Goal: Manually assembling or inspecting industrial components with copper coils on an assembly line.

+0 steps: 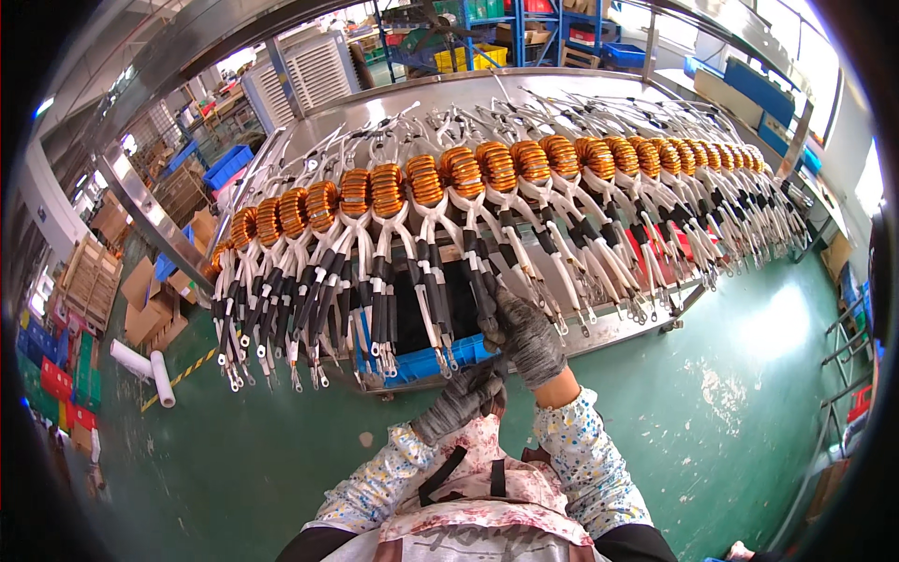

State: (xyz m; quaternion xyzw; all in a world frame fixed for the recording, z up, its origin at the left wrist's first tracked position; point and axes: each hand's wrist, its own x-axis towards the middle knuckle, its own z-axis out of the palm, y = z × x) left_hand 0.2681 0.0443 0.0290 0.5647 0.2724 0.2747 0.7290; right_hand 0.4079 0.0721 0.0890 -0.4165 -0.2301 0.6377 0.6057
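Observation:
A long row of copper-wound toroidal coils (pixel 424 181) lies along the metal bench. White leads with black sleeves (pixel 434 290) hang from the coils over the near edge, ending in ring terminals (pixel 451 359). My right hand (pixel 530 339), in a grey knit glove, is closed round black-sleeved leads (pixel 480 290) near the middle of the row. Below it and slightly to the left is my left hand (pixel 461 403), gloved the same way, its fingers curled in. Whatever the left fingers hold, if anything, is hidden.
A blue bin (pixel 426 365) sits under the hanging leads, and a red container (pixel 670 245) shows behind the leads on the right. Metal posts (pixel 154 211) frame the bench. Cardboard boxes (pixel 153 304) and white rolls (pixel 162 378) lie on the green floor at left.

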